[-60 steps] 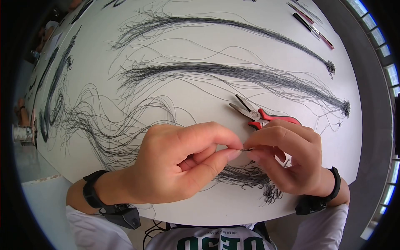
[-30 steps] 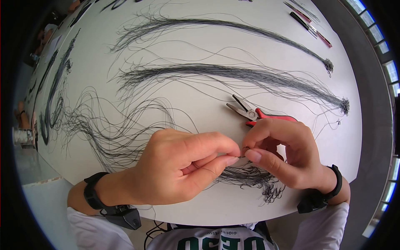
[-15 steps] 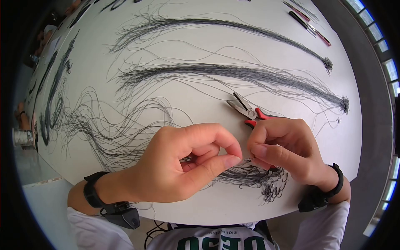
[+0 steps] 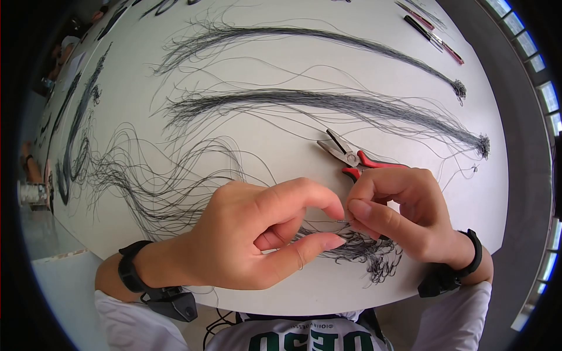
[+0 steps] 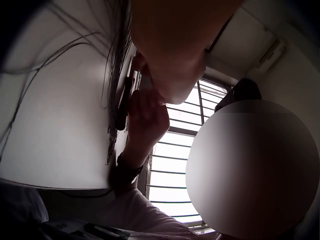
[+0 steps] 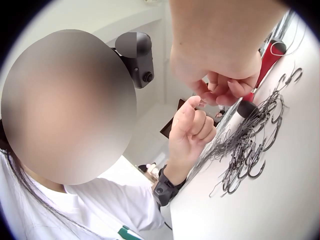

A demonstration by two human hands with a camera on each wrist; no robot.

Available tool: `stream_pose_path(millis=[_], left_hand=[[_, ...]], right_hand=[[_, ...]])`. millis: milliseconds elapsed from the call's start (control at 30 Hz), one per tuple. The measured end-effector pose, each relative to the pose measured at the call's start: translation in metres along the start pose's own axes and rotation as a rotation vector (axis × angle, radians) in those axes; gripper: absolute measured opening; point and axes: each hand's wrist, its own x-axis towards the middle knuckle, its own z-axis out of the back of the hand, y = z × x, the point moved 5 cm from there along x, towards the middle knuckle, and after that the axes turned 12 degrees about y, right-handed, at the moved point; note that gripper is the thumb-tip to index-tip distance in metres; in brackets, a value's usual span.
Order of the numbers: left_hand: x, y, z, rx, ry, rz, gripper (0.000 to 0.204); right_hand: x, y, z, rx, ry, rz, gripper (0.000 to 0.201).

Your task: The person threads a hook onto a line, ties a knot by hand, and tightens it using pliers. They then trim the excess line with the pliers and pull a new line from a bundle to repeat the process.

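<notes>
In the head view my left hand [image 4: 257, 234] has its thumb and forefinger parted, the other fingers bent, and a thin line lies against the thumb. Beside it my right hand [image 4: 404, 213] pinches a small, thin piece [image 4: 342, 221] between thumb and forefinger; its exact shape is too small to tell. Below both hands lies a bundle of dark lines with hooks [image 4: 383, 269] at its right end. The right wrist view shows these curved hooks [image 6: 245, 165] on the table, near my right hand [image 6: 220, 70] and left hand [image 6: 190, 132].
Red-handled pliers [image 4: 351, 158] lie just beyond my right hand, their handles partly hidden. Two long bundles of dark line [image 4: 328, 99] [image 4: 351, 40] stretch across the table [image 4: 281, 298]. Loose wavy lines [image 4: 134, 193] spread at the left. Slim tools [image 4: 433, 38] lie at the far right.
My left thumb and forefinger have come apart and released their pinch. My right hand has turned slightly and shifted a little, still pinching the small piece.
</notes>
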Motion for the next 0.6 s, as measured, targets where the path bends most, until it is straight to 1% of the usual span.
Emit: stream_pose_path(millis=[33, 67, 133, 200, 233, 300, 333, 400, 433, 500, 533, 567, 600], left_hand=[[0.000, -0.004, -0.001, 0.114, -0.035, -0.087, 0.015], [0.001, -0.002, -0.003, 0.113, -0.035, -0.086, 0.015], [-0.001, -0.002, -0.002, 0.209, -0.133, -0.136, 0.014], [-0.001, -0.003, -0.001, 0.205, -0.139, -0.115, 0.012], [-0.001, -0.003, 0.000, 0.201, -0.144, -0.094, 0.011], [-0.003, -0.001, 0.001, 0.174, -0.134, -0.073, 0.010], [-0.003, 0.001, 0.001, 0.146, -0.123, -0.052, 0.009], [-0.004, 0.005, 0.000, 0.093, -0.130, -0.026, 0.009], [-0.005, 0.007, 0.000, 0.040, -0.137, 0.000, 0.008], [-0.004, 0.005, 0.001, 0.072, -0.133, -0.009, 0.009], [-0.004, 0.004, 0.001, 0.104, -0.129, -0.018, 0.009], [-0.003, 0.003, 0.002, 0.104, -0.129, -0.018, 0.009], [-0.002, 0.000, 0.002, 0.177, -0.136, -0.057, 0.010]], right_hand=[[0.000, 0.000, -0.002, 0.000, 0.000, 0.000, 0.013], [0.000, 0.000, -0.004, 0.009, -0.009, 0.009, 0.011], [0.000, 0.001, -0.005, 0.018, -0.018, 0.017, 0.009], [0.000, 0.008, -0.004, -0.175, -0.018, 0.095, 0.003], [0.002, 0.008, -0.004, -0.175, -0.018, 0.095, 0.003], [0.001, 0.018, -0.005, -0.454, -0.098, 0.284, 0.007], [0.002, 0.015, -0.005, -0.454, -0.098, 0.285, 0.007], [0.000, 0.016, -0.006, -0.631, -0.150, 0.441, 0.006], [0.000, 0.014, -0.006, -0.631, -0.149, 0.441, 0.006], [-0.001, 0.017, -0.007, -0.731, -0.191, 0.502, 0.003], [-0.002, 0.020, -0.008, -0.730, -0.191, 0.502, 0.003], [0.000, 0.020, -0.006, -0.585, -0.151, 0.382, 0.001], [0.001, 0.017, -0.005, -0.440, -0.110, 0.262, 0.004]])
